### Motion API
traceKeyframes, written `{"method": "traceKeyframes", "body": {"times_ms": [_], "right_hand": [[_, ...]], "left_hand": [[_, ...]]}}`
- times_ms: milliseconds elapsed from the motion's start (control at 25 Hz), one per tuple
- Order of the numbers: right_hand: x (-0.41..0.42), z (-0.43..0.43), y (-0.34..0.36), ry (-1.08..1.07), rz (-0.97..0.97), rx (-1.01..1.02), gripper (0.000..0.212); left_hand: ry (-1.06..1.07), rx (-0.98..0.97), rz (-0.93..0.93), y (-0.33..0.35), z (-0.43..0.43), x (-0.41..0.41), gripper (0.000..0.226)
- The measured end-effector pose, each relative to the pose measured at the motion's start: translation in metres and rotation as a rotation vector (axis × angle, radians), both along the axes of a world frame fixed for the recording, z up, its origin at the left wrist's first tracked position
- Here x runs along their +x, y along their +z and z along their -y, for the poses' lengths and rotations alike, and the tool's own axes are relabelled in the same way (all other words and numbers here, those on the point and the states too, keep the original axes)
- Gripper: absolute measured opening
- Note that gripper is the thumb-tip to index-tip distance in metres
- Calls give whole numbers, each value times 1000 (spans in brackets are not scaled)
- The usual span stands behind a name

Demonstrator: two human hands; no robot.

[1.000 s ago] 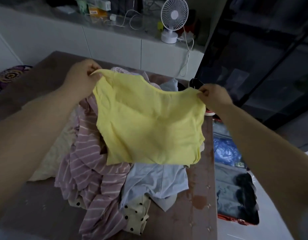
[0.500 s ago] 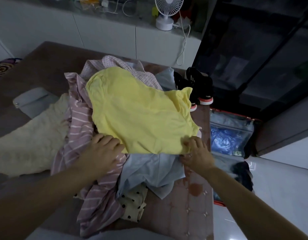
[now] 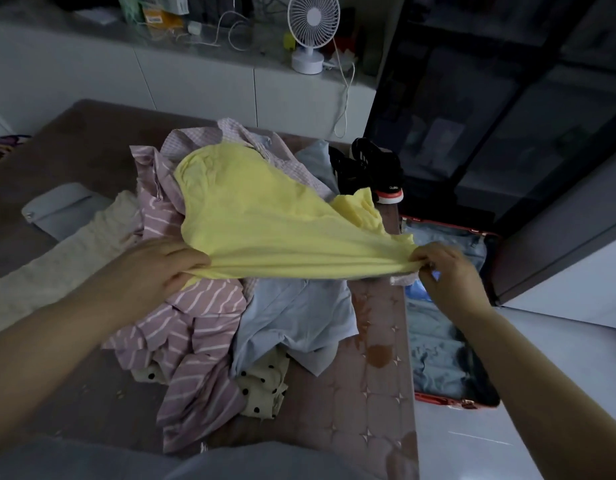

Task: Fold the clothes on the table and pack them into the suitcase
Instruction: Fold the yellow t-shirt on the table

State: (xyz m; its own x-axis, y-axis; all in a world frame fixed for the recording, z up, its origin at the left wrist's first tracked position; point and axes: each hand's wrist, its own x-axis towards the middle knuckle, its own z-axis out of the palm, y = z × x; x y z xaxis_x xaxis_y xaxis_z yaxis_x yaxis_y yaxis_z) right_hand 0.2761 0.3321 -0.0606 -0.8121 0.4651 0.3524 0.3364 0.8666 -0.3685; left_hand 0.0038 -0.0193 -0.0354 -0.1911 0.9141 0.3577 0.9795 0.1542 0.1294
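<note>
A yellow shirt (image 3: 265,216) lies spread over a heap of clothes on the brown table (image 3: 368,393). My left hand (image 3: 161,268) grips its near hem on the left, and my right hand (image 3: 445,271) pinches the near hem on the right, lifting that edge taut above the pile. Under it lie a pink striped shirt (image 3: 188,337), a light blue garment (image 3: 299,317), a cream polka-dot piece (image 3: 261,386) and a pink checked shirt (image 3: 195,140). The open red suitcase (image 3: 448,401) sits on the floor right of the table, holding bluish items.
A cream garment (image 3: 57,265) and a folded grey piece (image 3: 60,209) lie on the table's left. Black sneakers (image 3: 372,171) sit at the far right corner. A white fan (image 3: 310,32) stands on the counter behind. Dark glass cabinet at right.
The yellow shirt was held up by its top, then laid over the pile. My hands moved to its near hem and now lift that edge off the heap.
</note>
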Motion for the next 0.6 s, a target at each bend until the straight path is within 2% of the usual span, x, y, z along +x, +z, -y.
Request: {"method": "traceKeyframes", "body": {"times_ms": [80,120,200,240,320,400,480,520,600], "right_hand": [[17,12,-16,74,245,-150,21],[25,20,-26,79,371,-239,18],[35,38,-48,4,442,-378,18],[36,46,-58,-63,391,-426,20],[31,58,-78,-297,277,-560,26],[17,67,-90,-577,199,-886,31],[5,72,-97,-704,48,-1236,27],[2,73,-96,-734,-22,-1281,24],[2,71,-88,-781,-156,-1264,28]], "left_hand": [[-78,-52,-34,-14,4,8,26],[-101,-98,-62,-23,7,13,31],[-101,-195,-113,-43,12,23,63],[-57,-206,-142,-50,13,27,68],[50,-202,-167,-55,14,34,61],[124,-189,-181,-58,12,34,59],[146,-124,-241,-57,7,35,32],[162,-118,-249,-55,6,35,25],[187,-119,-241,-50,6,30,30]]}}
